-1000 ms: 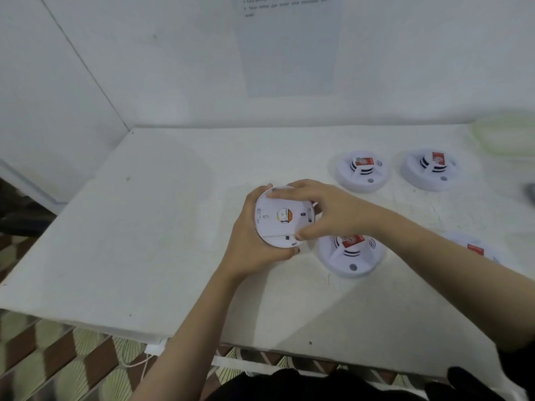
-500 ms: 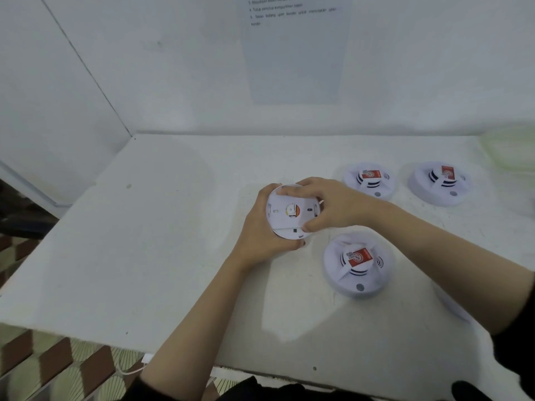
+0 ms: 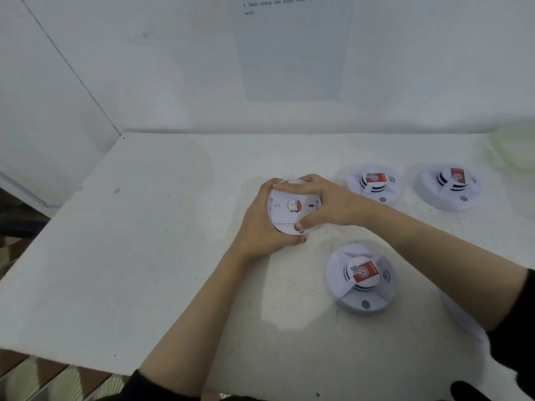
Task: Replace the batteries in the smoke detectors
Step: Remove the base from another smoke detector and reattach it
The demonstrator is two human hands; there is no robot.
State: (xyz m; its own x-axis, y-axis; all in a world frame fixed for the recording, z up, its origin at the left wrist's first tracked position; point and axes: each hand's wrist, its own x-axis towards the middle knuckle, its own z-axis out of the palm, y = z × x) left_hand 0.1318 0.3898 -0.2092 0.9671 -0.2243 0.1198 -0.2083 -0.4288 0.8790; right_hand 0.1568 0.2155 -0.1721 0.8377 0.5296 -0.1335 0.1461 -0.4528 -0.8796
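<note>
A round white smoke detector (image 3: pixel 286 211) is turned back side up above the middle of the white table (image 3: pixel 144 256), showing a small round orange and white label. My left hand (image 3: pixel 260 227) cups it from the left and below, fingers curled round its rim. My right hand (image 3: pixel 321 202) grips it from the right, with fingers over the top edge and the thumb on the lower edge. Three more white detectors lie face up with red stickers: one nearby (image 3: pixel 362 277), two further back (image 3: pixel 375 183) (image 3: pixel 448 185).
A pale translucent bowl (image 3: pixel 514 146) sits at the far right edge. Part of another white round object (image 3: pixel 463 319) shows under my right forearm. A printed sheet (image 3: pixel 292 47) hangs on the back wall. The table's front edge drops to a patterned floor at the lower left.
The camera has tilted down, so everything sits lower in view. Both hands keep hold of the upturned detector and the right hand has shifted a little round its rim.
</note>
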